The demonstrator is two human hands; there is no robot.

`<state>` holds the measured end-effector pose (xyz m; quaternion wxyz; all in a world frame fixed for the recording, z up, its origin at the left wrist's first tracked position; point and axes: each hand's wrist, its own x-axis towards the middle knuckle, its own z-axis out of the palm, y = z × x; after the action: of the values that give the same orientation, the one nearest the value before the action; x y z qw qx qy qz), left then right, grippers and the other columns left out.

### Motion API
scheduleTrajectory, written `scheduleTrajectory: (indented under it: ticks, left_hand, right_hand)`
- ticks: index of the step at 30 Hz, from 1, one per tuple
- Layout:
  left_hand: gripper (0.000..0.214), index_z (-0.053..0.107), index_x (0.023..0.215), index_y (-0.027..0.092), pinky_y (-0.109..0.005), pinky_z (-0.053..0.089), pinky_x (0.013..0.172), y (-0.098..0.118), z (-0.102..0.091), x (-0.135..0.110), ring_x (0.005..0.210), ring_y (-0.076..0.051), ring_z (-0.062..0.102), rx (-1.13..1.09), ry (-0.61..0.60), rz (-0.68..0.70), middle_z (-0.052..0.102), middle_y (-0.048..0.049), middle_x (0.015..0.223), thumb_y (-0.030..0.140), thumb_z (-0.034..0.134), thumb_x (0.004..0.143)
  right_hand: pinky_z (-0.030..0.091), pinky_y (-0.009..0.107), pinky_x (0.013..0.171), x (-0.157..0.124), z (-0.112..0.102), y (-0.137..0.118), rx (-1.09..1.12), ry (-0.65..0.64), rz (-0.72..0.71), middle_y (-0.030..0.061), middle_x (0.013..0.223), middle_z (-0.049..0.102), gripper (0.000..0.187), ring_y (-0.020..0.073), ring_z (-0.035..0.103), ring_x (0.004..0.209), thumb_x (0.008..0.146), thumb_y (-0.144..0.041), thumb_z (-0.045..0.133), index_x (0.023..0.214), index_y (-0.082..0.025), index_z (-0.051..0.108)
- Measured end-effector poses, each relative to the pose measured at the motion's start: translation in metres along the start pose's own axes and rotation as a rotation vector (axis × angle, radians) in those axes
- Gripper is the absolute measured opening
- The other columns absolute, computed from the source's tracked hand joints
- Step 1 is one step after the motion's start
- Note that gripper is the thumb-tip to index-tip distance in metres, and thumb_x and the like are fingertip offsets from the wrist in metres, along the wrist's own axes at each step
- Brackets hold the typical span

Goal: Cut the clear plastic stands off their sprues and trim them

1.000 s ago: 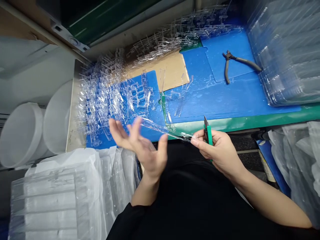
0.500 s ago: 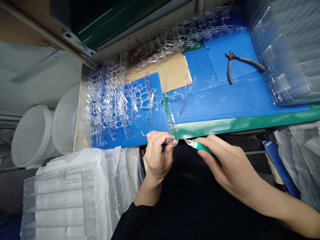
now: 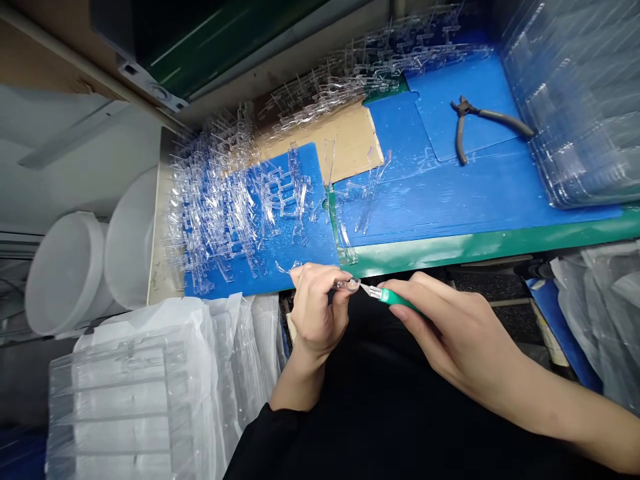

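The left hand pinches a small clear plastic part beside the blue board; the right hand presses closed on a green knife, best kept steady there.

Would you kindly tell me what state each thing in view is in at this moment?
Left hand: closed, pinching the small clear plastic piece
Right hand: closed around the green-handled craft knife
Craft knife: blade out, tip at the piece
Side-cutting pliers: lying on the blue board, handles apart
Clear plastic parts: heaped loosely
White tubs: standing, contents not visible
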<state>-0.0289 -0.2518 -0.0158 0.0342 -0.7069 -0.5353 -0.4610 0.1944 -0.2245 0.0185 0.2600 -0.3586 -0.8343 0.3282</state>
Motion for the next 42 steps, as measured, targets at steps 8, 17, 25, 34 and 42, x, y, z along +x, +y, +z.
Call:
scheduleTrajectory:
  ticks: [8,17,25,34,42]
  left_hand:
    - [0.001,0.064,0.109,0.022,-0.035,0.048,0.079,0.001,0.002,-0.002,0.076,-0.017,0.067,-0.036,-0.042,-0.014,0.072,-0.0008,0.084,0.021,0.063,0.108]
    - [0.003,0.063,0.111,0.021,-0.036,0.047,0.080,0.009,0.006,-0.004,0.077,-0.017,0.066,-0.096,-0.063,0.013,0.072,-0.0019,0.087,0.023,0.061,0.110]
    - [0.034,0.053,0.087,0.021,-0.038,0.034,0.066,0.013,-0.002,-0.002,0.063,-0.019,0.050,-0.098,-0.230,0.245,0.053,0.0001,0.069,0.048,0.064,0.104]
    - [0.022,0.054,0.068,0.023,-0.038,0.032,0.059,0.076,0.059,-0.010,0.058,-0.021,0.042,-0.512,-0.622,0.913,0.048,-0.0014,0.061,0.016,0.063,0.087]
    - [0.028,0.074,0.093,0.019,-0.048,0.050,0.090,0.142,0.076,-0.029,0.087,-0.027,0.071,-0.624,-0.556,1.201,0.079,-0.0088,0.093,0.032,0.054,0.107]
  right_hand:
    - [0.054,0.033,0.077,0.007,0.004,0.020,-0.061,0.077,0.070,0.0062,0.102,0.075,0.022,0.0214,0.074,0.083,0.116,-0.027,0.051,0.128,-0.020,0.068]
    - [0.056,0.029,0.077,0.023,0.005,0.015,0.438,0.029,0.213,0.0024,0.103,0.074,0.016,0.0184,0.071,0.086,0.108,-0.035,0.067,0.120,-0.024,0.066]
    - [0.054,0.029,0.081,0.027,0.014,0.017,0.680,0.224,0.374,0.0005,0.092,0.067,0.012,0.0168,0.065,0.085,0.101,-0.032,0.068,0.101,-0.021,0.061]
    - [0.043,0.025,0.072,-0.022,0.006,0.047,0.254,0.036,0.423,-0.0041,0.082,0.066,0.034,0.0163,0.063,0.078,0.101,-0.052,0.078,0.102,-0.021,0.064]
    - [0.047,0.020,0.070,-0.148,-0.057,0.021,0.056,0.338,0.570,-0.0056,0.083,0.073,0.028,0.0110,0.066,0.073,0.100,-0.049,0.080,0.098,-0.021,0.078]
